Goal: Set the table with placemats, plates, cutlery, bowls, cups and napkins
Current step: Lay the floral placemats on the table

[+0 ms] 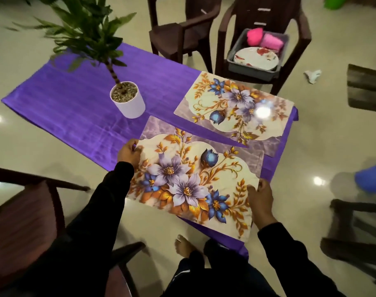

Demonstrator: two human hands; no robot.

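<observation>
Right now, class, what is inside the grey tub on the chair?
The grey tub holds white plates with red marks and two pink items behind them. Anything beneath the plates is covered.

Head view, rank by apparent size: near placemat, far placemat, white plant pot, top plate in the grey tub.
1. Near placemat, though it is closest to the camera; probably the same size as the far one.
2. Far placemat.
3. Top plate, partly hidden.
4. White plant pot.

blue object (pixel 373 179) cut off at right, tub (pixel 242 63) contents partly hidden
</observation>
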